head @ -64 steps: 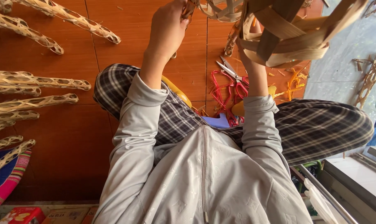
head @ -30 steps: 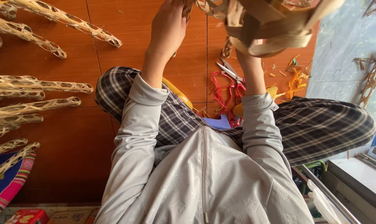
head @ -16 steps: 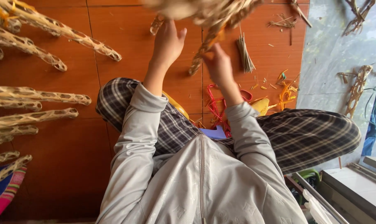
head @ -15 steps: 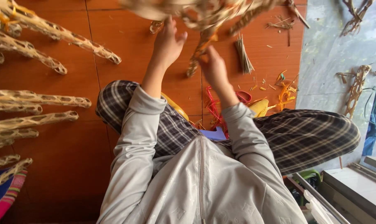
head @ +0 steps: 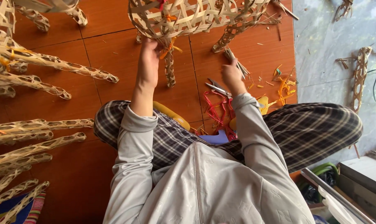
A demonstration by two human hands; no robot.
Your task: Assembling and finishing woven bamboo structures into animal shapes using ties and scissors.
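A large open-weave bamboo frame with woven legs stands on the red-brown floor ahead of me. My left hand grips its lower rim next to an orange tie. My right hand is lower down, fingers closed on a small bundle of thin bamboo strips. Scissors lie on the floor just left of that hand. I sit cross-legged in checked trousers and a grey top.
Several long woven bamboo tubes lie across the floor at left. Red cord, yellow and orange scraps sit between my knees. A pale stone strip with another woven piece runs along the right. Boxes stand at lower right.
The woven frame has come down from over my head onto the floor ahead. My right hand let go of it and dropped to the thin strips; my left hand stays on the rim.
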